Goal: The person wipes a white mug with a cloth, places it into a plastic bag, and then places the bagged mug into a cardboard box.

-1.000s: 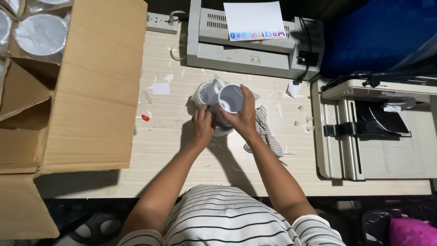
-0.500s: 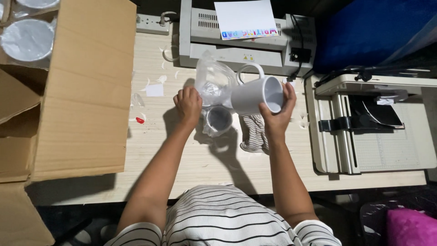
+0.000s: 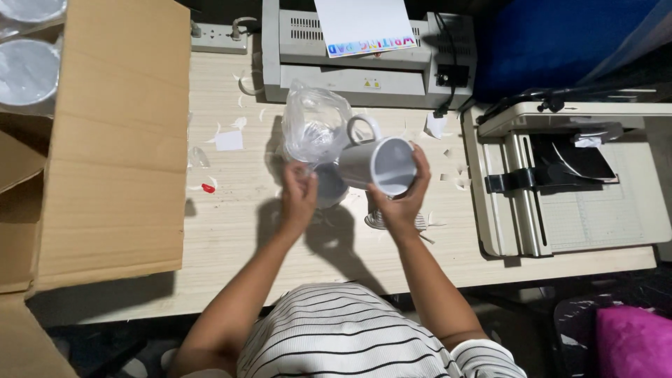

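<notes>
Leftmost, one open cardboard box [image 3: 115, 140] holds two wrapped white mugs [image 3: 28, 70]. Beside it, the left hand [image 3: 299, 199] pinches one crumpled clear plastic bag [image 3: 315, 126], raised above the wooden table [image 3: 231, 238]. Touching the bag, one bare white mug [image 3: 374, 164] lies tipped in the right hand [image 3: 402, 203], fingers wrapped around its body. Behind stands one laminator [image 3: 364, 59]; rightward, one paper cutter [image 3: 574, 189]. Paper scraps [image 3: 227, 140] litter the table.

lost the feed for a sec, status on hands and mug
Left hand pinching clear plastic bag. Right hand gripping white mug, out of bag. Nothing blocking.
</notes>
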